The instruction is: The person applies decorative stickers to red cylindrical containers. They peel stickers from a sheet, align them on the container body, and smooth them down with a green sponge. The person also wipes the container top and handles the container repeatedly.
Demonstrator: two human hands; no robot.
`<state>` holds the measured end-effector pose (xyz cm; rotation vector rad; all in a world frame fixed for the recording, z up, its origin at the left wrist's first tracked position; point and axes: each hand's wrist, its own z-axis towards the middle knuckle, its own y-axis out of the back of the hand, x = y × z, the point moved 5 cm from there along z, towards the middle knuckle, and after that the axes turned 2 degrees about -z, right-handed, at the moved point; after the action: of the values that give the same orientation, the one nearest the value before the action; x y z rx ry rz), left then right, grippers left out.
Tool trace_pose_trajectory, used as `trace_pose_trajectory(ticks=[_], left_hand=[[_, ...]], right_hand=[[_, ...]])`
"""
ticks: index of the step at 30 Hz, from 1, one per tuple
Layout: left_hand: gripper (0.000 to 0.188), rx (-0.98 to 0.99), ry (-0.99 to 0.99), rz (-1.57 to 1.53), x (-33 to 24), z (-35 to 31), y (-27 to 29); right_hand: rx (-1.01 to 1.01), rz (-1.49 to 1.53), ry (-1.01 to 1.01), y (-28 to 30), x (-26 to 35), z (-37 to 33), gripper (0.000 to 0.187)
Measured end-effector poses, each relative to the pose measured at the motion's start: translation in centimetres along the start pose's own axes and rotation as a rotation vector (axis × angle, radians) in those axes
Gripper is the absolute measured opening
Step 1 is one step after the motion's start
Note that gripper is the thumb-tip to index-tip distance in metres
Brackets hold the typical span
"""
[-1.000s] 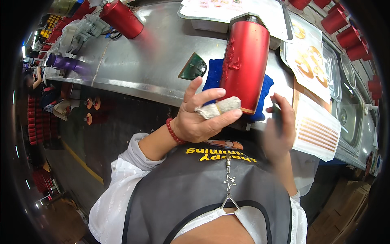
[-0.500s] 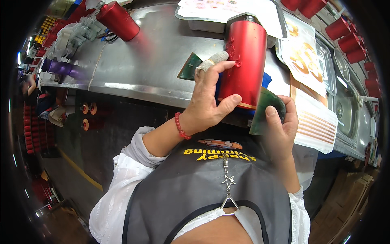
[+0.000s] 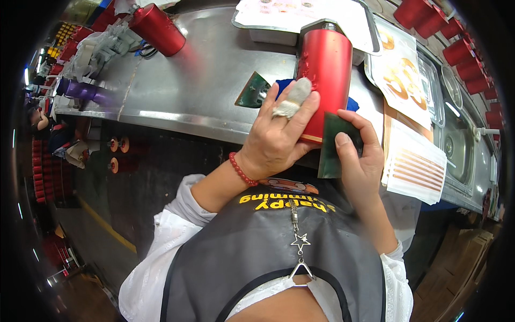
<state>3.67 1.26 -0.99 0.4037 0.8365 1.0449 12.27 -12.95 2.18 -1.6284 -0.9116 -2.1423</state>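
Observation:
A glossy red metal bottle (image 3: 328, 64) lies tilted on a blue cloth (image 3: 352, 103), its neck pointing away from me. Small raised marks or wet wrinkles show along its left side. My left hand (image 3: 279, 126) grips the bottle's near left part, the fingers along its side and the thumb by its near end. One finger wears a grey fabric finger cot (image 3: 294, 100). My right hand (image 3: 362, 147) pinches a flat dark green scraper (image 3: 333, 147) between thumb and fingers, close to the bottle's near right edge. Another green flat piece (image 3: 252, 91) lies left of my left hand.
A second red bottle (image 3: 158, 31) and a purple bottle (image 3: 80, 90) lie on the steel table (image 3: 198, 70) at left. At the back is a tray with a white sheet (image 3: 311, 15). Sheets with gold rings (image 3: 402, 75) and brown stripes (image 3: 418, 169) lie right, before a sink (image 3: 456, 145).
My left hand has lowered along the bottle, and its thumb has gone from the front to the near end. My right hand with the green scraper has shifted left, toward the bottle.

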Motion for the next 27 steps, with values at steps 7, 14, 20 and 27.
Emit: trace_pose_trajectory(ticks=[7,14,20,27], left_hand=[[0.085,0.027,0.037,0.087,-1.3,1.0,0.9],[0.079,-0.028,0.18,-0.112,1.8,-2.8,-0.5],[0.079,0.029,0.047,-0.068,-1.2,0.9,0.4],[0.08,0.023,0.087,0.094,-1.7,0.1,0.3]], right_hand=[[-0.001,0.067,-0.036,0.3,-1.0,-0.3,0.029],[0.014,0.08,-0.055,0.7,-1.1,-0.5,0.029],[-0.015,0.023,-0.018,1.0,-1.1,-0.7,0.031],[-0.014,0.115,-0.042,1.2,-2.5,-1.0,0.031]])
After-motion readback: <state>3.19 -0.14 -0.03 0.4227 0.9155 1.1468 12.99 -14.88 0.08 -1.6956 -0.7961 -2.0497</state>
